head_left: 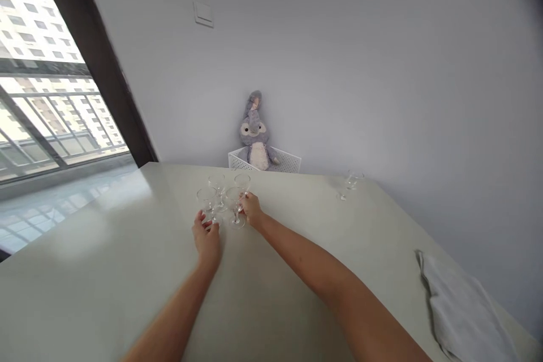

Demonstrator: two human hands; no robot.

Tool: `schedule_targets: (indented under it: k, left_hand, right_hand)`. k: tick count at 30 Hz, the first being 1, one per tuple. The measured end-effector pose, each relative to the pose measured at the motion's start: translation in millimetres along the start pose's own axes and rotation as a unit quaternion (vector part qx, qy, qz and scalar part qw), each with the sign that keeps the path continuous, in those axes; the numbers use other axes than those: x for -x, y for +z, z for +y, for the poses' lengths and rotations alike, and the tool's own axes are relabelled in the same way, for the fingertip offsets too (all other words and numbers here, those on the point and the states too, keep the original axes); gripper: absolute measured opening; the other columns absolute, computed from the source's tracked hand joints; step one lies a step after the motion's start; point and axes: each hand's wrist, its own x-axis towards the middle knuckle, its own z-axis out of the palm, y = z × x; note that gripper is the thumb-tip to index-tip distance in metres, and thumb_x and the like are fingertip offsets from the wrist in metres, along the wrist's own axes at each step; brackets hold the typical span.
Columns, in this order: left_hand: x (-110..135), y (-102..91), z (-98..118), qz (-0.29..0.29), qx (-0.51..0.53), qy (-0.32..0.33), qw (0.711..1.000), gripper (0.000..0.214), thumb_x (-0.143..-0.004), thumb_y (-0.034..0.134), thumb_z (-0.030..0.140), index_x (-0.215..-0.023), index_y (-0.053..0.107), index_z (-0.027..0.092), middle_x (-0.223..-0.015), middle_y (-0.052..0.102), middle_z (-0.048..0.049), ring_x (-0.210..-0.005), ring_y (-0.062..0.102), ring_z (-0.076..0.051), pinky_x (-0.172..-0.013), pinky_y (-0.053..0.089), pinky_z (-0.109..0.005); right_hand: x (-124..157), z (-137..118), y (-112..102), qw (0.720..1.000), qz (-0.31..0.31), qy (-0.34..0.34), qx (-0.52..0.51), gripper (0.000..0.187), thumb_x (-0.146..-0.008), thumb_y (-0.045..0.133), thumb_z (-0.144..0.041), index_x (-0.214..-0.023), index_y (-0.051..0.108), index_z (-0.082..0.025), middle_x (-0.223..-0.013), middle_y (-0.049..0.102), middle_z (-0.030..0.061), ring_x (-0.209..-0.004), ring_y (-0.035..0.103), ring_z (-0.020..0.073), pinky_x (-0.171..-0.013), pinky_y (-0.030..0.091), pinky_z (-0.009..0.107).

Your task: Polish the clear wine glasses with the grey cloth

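Several clear stemmed glasses stand close together near the middle of a pale table. My left hand reaches to the nearest glass, fingers curled around its base. My right hand is closed on the stem of another glass in the group. Both forearms stretch out over the table.
A single stemmed glass stands apart at the far right of the table. A white cloth lies at the right edge. Behind the table a grey plush toy sits in a white basket. A large window is at left.
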Motion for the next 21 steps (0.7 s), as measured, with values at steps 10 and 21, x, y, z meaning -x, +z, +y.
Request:
schedule_targets:
  k: [10,21]
  left_hand:
    - [-2,-2.4,-8,-0.014,-0.05,0.017,0.999,0.052,-0.071,0.052,0.028,-0.122,0.043,0.022,-0.117,0.047,-0.0079,-0.088,0.053,-0.015,-0.08,0.042,-0.032]
    - [-3,-0.4,-9,0.004,-0.041,0.003,0.999,0.05,-0.068,0.056,0.031,-0.116,0.046,0.025,-0.109,0.05,-0.0047,-0.087,0.053,-0.016,-0.08,0.042,-0.034]
  right_hand:
    - [20,-7,-53,1.0,0.011,-0.005,-0.012,0.033,-0.061,0.053,-0.005,-0.09,0.058,-0.02,-0.089,0.059,0.0015,-0.048,0.053,0.007,-0.041,0.043,0.019]
    - [16,-37,-279,0.901,0.426,-0.05,-0.059,0.038,-0.071,0.042,-0.009,-0.104,0.038,-0.026,-0.081,0.048,-0.0034,-0.05,0.046,0.0034,-0.042,0.038,0.011]
